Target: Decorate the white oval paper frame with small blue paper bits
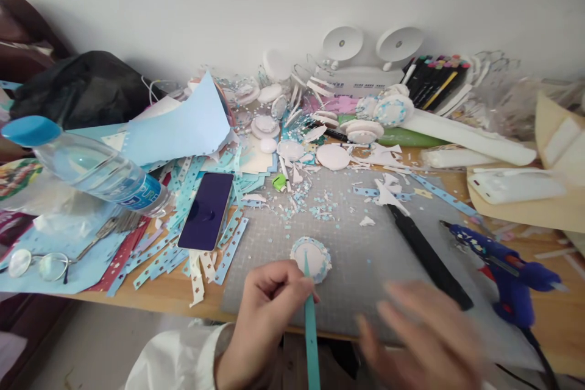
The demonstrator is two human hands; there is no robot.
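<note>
My left hand (276,301) pinches a narrow teal paper strip (311,335) between thumb and fingertips. The strip's tip points up over a round white disc (315,256), whose rim is edged with small blue and white bits. That disc lies on the grey cutting mat (269,244), just beyond my left fingertips. To the right, my right hand (425,338) is blurred by motion over the mat's near edge. Its thumb and fingers look apart, with nothing visible between them. A black pen-like tool (427,256) lies beyond my right hand.
A blue glue gun (507,268) lies at right. On the left are a phone (206,210), a water bottle (100,164), eyeglasses (41,264) and loose paper strips (233,250). White discs (333,157) and paper scraps (320,204) crowd the back. Markers (432,82) stand behind.
</note>
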